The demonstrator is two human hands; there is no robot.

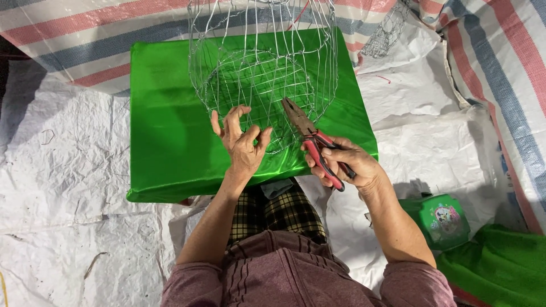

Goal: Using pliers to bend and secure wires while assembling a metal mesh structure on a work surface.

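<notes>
Head view, nearest: the person's mauve sleeves and checked lap are filling the bottom edge, with both forearms reaching forward to the work.
Right hand: it is closing round the red handles of a pair of pliers, gripping them firmly; the nose is pointing up and left into the lower wires of the frame.
Left hand: its fingers are spreading and hooking into the mesh, pinching a wire beside the plier tips rather than closing into a fist.
Wire cage: it is standing on the green cloth-covered surface, round base ring down, uprights rising out of the top of the view.
Doing it well: judging from the pose, the left hand is steadying the strand, so it should be holding close to the joint while the pliers are biting only the loose end and turning in small twists, keeping the ring from distorting.
Risk: the cut wire ends are lying near the bare fingertips; a slip of the nose could nick them.
Around: a white woven sheet is covering the floor, a small green box is sitting by the right elbow, and a striped tarpaulin is hanging behind.
</notes>
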